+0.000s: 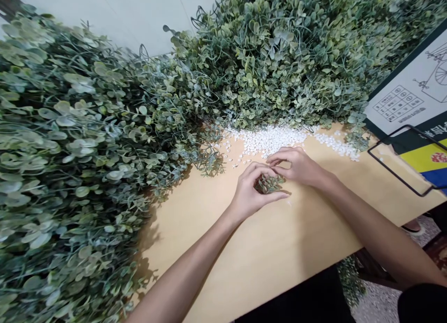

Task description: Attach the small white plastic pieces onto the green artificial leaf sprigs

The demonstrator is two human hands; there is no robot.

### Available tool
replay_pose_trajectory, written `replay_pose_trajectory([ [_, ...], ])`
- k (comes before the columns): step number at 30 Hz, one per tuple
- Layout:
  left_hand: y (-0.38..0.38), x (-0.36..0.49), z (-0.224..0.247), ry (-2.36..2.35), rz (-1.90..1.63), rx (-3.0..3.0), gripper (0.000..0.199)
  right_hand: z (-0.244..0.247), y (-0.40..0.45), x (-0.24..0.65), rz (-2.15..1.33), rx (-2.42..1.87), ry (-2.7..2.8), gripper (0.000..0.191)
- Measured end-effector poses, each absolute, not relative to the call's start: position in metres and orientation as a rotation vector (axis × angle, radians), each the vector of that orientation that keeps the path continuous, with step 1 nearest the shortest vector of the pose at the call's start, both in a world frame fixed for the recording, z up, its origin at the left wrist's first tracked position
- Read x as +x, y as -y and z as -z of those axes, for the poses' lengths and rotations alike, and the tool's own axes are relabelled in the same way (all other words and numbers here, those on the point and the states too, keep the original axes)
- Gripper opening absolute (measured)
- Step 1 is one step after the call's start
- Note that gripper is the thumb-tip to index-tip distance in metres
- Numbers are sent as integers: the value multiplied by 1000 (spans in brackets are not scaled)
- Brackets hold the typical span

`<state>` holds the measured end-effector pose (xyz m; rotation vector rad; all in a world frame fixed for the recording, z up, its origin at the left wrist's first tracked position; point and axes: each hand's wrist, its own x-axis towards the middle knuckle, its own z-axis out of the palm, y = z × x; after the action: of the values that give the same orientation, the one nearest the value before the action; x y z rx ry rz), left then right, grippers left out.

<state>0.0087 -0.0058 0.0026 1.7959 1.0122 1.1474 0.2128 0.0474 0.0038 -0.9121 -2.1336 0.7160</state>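
My left hand (249, 189) curves around a small sprig of artificial greenery (269, 183), its thumb stretched along the near side. The sprig sits just above the wooden tabletop (244, 262) and is partly hidden by my fingers. My right hand (292, 164) meets the left fingertips at the sprig's far side, thumb and fingers pinched together. Whatever is between the right fingertips is too small to make out. Just beyond both hands lie many small white plastic pieces (270, 137), spread loosely on the table.
Big heaps of artificial foliage (70, 141) line the left side, and more foliage (286, 57) fills the back. At the right stands a printed board (401, 102) beside a black wire frame (398, 174). The table's front edge runs close to my body.
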Motion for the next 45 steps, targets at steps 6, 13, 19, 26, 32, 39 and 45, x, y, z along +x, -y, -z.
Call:
replay_pose_trajectory([
  [6,5,6,5,-1060,-1199,1565,49,-4,-48,212,-625,-932,2180,21],
  [13,1,10,-1,-1050,-1399,1187,65,-4,-49,212,-619,-934,2198,26],
  [19,-1,6,4,-1125,-1315,1111,55,-9,-47,210,-715,-892,1957,9],
  [26,-2,3,9,-1064,-1296,1125,37,-13,-44,205,-1050,-892,1636,16],
  [32,-3,3,9,-1027,-1281,1066,49,-15,-45,205,-1203,-893,1528,26],
  [39,-3,5,5,-1019,-1310,1145,56,-17,-43,203,-1324,-859,1445,33],
  [45,-2,4,6,-1048,-1299,1166,37,-20,-43,205,-1412,-867,1371,38],
])
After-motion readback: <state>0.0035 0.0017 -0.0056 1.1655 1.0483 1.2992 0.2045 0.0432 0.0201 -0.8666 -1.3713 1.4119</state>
